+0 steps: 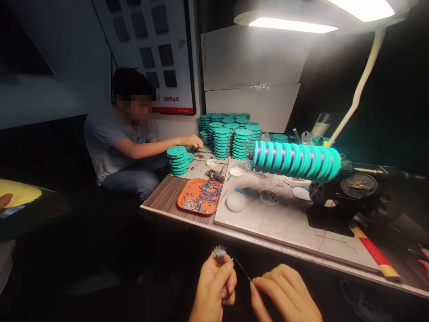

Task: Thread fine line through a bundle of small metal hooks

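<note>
In front of the table edge, my left hand (216,281) is closed around a bundle of thin, pale pieces with dark wiry tips (219,252). Something small and light sticks out beside its thumb; I cannot make out what it is. My right hand (284,293) pinches a thin metal needle-like rod (243,270), whose far end points up and left toward the left hand. Behind the hands, on the table, lies an orange tray (182,206) with many small blue and silver tubes (208,193). A dark wiry bundle (215,174) rests just behind it.
Teal foam spools (223,138) stand in stacks at the back. A row of teal spools (295,161) sits on a winding machine (358,185). A white jar (235,202) and a bead dish (269,197) lie on a board. Another person (130,138) reaches over at left.
</note>
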A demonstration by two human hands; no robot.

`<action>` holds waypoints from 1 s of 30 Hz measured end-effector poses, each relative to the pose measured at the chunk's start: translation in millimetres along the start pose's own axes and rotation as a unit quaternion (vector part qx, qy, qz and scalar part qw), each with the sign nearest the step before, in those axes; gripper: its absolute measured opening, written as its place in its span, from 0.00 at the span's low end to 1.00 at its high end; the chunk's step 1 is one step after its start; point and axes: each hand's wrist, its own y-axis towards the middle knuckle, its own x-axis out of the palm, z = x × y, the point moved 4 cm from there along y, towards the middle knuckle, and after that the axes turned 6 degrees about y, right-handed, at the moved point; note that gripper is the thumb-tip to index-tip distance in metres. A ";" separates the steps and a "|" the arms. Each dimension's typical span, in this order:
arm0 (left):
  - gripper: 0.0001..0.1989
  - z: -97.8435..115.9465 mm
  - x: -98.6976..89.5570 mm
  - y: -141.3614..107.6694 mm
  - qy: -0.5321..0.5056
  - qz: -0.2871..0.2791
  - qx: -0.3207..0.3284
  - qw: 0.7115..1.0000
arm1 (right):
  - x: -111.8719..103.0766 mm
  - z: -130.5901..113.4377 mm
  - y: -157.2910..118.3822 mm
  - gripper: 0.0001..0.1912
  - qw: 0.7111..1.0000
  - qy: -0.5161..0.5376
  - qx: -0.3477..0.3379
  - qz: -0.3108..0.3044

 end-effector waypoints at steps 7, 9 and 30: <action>0.17 -0.9 -2.5 -2.5 0.068 0.031 0.049 0.996 | 4.7 3.0 -3.0 0.07 1.000 0.011 0.000 0.018; 0.17 2.2 -4.8 -5.0 0.113 0.072 0.118 0.984 | 5.7 3.2 -2.8 0.07 1.000 0.023 0.005 0.013; 0.13 10.8 -10.2 -6.7 0.167 0.095 0.170 0.966 | 11.3 1.6 -4.9 0.04 0.989 -0.112 -0.089 -0.028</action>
